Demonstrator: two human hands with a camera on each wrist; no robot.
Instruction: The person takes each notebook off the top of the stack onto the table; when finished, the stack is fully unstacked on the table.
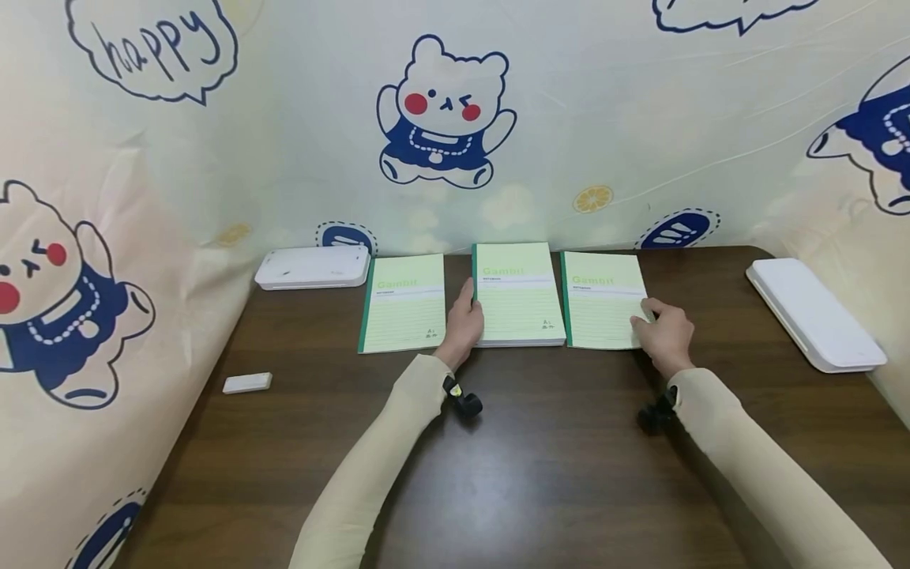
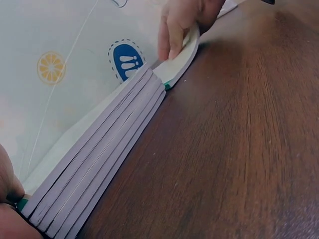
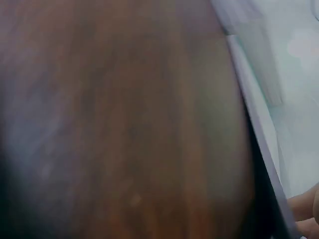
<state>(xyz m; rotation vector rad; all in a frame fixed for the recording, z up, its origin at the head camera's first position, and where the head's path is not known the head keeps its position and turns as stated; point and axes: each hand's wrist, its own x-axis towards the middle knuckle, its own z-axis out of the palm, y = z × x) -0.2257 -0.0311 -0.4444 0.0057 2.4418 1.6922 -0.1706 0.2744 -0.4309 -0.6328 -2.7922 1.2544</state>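
a person in cream sleeves works at a dark wood-grain table (image 1: 554, 466), where three pale green, green-spined "gambit" notebooks lie in a row near the far edge. the left hand (image 1: 464, 322) grasps the left, spine side of the middle stack of notebooks (image 1: 517, 294), thumb on the cover and fingers curled at the edge; the left wrist view shows that stack as several thin books with lilac-grey page edges, fanned slightly. the right hand (image 1: 664, 332) pinches the lower right corner of the right notebook (image 1: 601, 299), and the left wrist view shows that corner bent up off the table between the fingertips. the right wrist view is blurred, giving only brown wood and a pale book edge. the left notebook (image 1: 404, 302) lies flat and untouched just beside the left hand. a white, rounded flat case (image 1: 313, 267) sits by the far left corner, a second white case (image 1: 814, 314) lies along the right edge, and a small white eraser-like block (image 1: 246, 383) rests alone near the left edge. glossy cream sheeting printed with cartoon bears (image 1: 441, 111) walls the table on three sides. a small black camera mount hangs under each wrist.
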